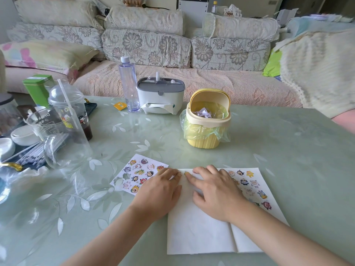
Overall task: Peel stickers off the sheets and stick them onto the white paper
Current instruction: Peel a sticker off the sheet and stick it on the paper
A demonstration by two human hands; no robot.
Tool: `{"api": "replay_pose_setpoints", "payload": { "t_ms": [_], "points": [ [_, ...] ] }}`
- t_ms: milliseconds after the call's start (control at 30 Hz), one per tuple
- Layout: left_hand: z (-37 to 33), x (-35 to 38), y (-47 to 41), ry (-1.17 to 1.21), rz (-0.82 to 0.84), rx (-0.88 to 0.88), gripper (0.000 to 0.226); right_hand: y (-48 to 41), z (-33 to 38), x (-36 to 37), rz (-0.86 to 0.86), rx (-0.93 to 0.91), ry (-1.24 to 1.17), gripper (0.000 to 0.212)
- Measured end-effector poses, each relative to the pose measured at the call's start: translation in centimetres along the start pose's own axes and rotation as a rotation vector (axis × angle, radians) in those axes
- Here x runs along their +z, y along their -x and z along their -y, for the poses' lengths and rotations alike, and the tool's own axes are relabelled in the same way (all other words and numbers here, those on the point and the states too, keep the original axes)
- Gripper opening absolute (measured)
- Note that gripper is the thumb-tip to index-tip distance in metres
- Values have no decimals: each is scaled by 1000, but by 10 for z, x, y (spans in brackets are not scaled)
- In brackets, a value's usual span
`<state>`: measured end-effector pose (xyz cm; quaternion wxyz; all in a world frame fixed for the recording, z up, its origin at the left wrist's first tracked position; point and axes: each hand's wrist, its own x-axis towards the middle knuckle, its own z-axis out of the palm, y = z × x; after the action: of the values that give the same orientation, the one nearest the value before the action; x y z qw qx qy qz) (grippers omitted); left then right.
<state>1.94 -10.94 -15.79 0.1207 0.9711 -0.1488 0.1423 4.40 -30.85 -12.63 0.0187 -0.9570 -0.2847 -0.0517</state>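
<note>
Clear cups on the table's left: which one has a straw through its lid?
The dome-lidded plastic cup with dark drink at its bottom, standing behind the glass jug. The jug has a handle and an open top with no lid.

Of my body only two arms show, from the lower edge of the view up to the fingers. My left forearm (115,233) is bare along all its visible length, and my right forearm (278,237) is bare in the same way, both smooth and even. My left grip (159,191) is a bare hand with slim fingers. My right grip (215,192) is bare too, with its knuckles plainly showing and rounded fingertips. The nails are too small to tell well. The frame cuts off my upper arms, so I cannot tell what I wear there.
</note>
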Motion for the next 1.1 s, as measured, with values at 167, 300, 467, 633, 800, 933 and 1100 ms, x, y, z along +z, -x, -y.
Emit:
{"api": "replay_pose_setpoints", "payload": {
  "t_ms": [167,300,467,633,800,933,1100],
  "points": [
    [3,-7,-3,124,106,-21,56,0,-4,-9,10,-5,-13,42],
    [12,-16,-5,346,83,-48,35,-10,-5,-16,-6,36,-130,47],
    [26,-34,3,433,-125,-105,26,-28,11,-29,11,47,-306,33],
    [67,-52,23,166,-92,-160,32,-47,41,-24,93,-50,-389,38],
    [93,-60,56,39,155,-184,73,-56,71,-19,155,-145,-368,48],
    [100,-57,63,58,116,-211,59,-54,85,-15,219,-189,-352,65],
    [102,-58,63,140,66,-243,51,-54,93,-8,171,-171,-321,62]
  ]
}}
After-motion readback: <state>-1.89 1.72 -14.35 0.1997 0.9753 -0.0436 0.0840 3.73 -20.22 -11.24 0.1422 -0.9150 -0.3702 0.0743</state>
